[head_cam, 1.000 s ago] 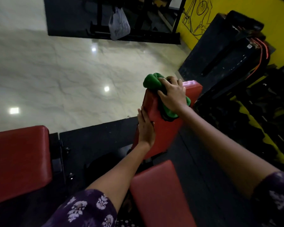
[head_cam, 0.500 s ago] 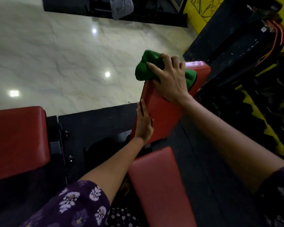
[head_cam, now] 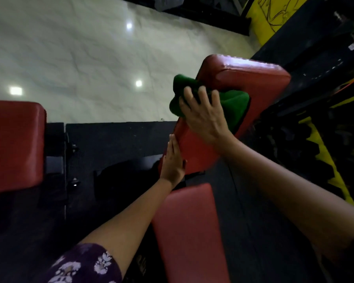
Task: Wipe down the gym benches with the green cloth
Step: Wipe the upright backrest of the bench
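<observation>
A raised red backrest pad of a gym bench slopes up at the centre right, with its red seat pad below it. A bunched green cloth lies against the upper part of the backrest. My right hand presses on the cloth, its fingers curled into the folds. My left hand rests flat with straight fingers against the lower left side of the backrest.
A second red bench pad sits at the left on a black frame. Black rubber mat lies under the benches, pale marble floor beyond. Dark machines and a yellow wall stand at the right.
My right hand with the cloth slid up to the top of the backrest, then back down its face. My left hand has stayed on the pad's lower side.
</observation>
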Demonstrator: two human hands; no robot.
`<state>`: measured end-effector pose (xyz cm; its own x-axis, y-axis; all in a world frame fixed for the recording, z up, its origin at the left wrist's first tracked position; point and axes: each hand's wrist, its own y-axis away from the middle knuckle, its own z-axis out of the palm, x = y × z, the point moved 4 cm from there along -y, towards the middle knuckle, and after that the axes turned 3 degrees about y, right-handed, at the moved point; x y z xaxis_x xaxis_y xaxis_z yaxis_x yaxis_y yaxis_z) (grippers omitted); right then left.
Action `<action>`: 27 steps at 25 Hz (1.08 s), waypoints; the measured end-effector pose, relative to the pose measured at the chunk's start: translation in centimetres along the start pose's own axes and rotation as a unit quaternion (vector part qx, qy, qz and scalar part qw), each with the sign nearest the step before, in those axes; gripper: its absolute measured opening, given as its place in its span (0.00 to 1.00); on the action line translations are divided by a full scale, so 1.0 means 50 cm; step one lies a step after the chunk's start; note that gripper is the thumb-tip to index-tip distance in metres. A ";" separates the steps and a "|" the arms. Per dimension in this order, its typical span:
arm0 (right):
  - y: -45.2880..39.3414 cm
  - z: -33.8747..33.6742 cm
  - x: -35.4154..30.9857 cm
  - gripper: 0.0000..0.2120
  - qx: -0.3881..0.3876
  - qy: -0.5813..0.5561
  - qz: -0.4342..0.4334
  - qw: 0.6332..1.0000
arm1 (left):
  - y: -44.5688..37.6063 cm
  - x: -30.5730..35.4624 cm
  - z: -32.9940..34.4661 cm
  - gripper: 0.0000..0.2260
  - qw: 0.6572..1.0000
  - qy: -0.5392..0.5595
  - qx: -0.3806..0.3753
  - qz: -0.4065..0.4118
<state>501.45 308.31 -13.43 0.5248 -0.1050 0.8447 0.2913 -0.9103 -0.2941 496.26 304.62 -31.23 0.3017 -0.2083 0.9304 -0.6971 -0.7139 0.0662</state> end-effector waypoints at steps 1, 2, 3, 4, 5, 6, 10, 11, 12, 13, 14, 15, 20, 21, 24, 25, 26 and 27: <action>-0.007 0.003 0.010 0.18 0.001 0.001 0.004 1.000 | 0.005 -0.006 0.007 0.43 1.000 0.000 0.004 -0.007; -0.016 0.006 0.030 0.19 0.019 -0.006 0.039 0.999 | 0.008 -0.012 0.015 0.44 1.000 0.001 0.012 -0.013; -0.019 0.007 0.046 0.20 0.041 -0.014 0.084 0.996 | 0.009 -0.014 0.018 0.44 1.000 0.004 0.019 -0.013; -0.014 0.006 0.051 0.20 0.058 -0.012 0.118 0.991 | 0.009 -0.015 0.021 0.44 0.999 0.006 0.031 -0.007; 0.000 0.011 0.036 0.19 0.068 -0.011 0.120 0.990 | 0.010 -0.018 0.025 0.43 0.999 0.005 0.045 0.007; 0.020 0.019 0.004 0.18 0.071 -0.019 0.089 0.993 | 0.009 -0.023 0.031 0.42 0.998 0.001 0.061 0.023; 0.068 0.040 -0.079 0.15 0.078 -0.043 -0.048 0.995 | -0.001 -0.067 0.065 0.42 0.993 -0.033 0.110 0.035; 0.057 0.042 -0.067 0.14 0.092 -0.044 -0.024 0.995 | -0.002 -0.077 0.070 0.42 0.992 -0.035 0.120 0.030; 0.049 0.041 -0.055 0.14 0.113 -0.041 0.015 0.993 | -0.002 -0.084 0.075 0.42 0.991 -0.034 0.128 0.027; 0.052 0.041 -0.054 0.14 0.125 -0.032 0.053 0.990 | -0.002 -0.094 0.082 0.42 0.989 -0.033 0.140 0.029; 0.063 0.046 -0.068 0.14 0.132 -0.025 0.071 0.988 | -0.005 -0.107 0.090 0.41 0.988 -0.034 0.149 0.033; 0.082 0.056 -0.099 0.15 0.128 -0.030 0.061 0.989 | -0.010 -0.122 0.099 0.40 0.987 -0.040 0.150 0.035; 0.138 0.079 -0.206 0.20 0.057 -0.081 -0.051 0.994 | -0.012 -0.166 0.140 0.35 0.988 -0.078 0.134 0.023; 0.131 0.077 -0.192 0.19 0.072 -0.081 -0.008 0.994 | -0.002 -0.170 0.143 0.37 0.987 -0.062 0.146 0.015; 0.154 0.079 -0.213 0.16 0.111 -0.071 0.049 0.990 | 0.018 -0.204 0.151 0.40 0.984 -0.066 0.162 0.020; 0.171 0.085 -0.244 0.16 0.106 -0.082 0.015 0.991 | 0.020 -0.219 0.158 0.40 0.986 -0.072 0.152 0.018; 0.187 0.088 -0.274 0.17 0.091 -0.093 -0.030 0.991 | 0.022 -0.233 0.165 0.40 0.987 -0.080 0.138 0.011; 0.196 0.091 -0.292 0.18 0.068 -0.104 -0.062 0.990 | 0.024 -0.242 0.171 0.41 0.988 -0.091 0.127 0.003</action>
<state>500.29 302.75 -30.67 0.6275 0.1016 0.7719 0.4614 -0.8472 -0.2635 497.35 300.56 -45.51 0.4266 -0.3136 0.8483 -0.5209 -0.8520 -0.0530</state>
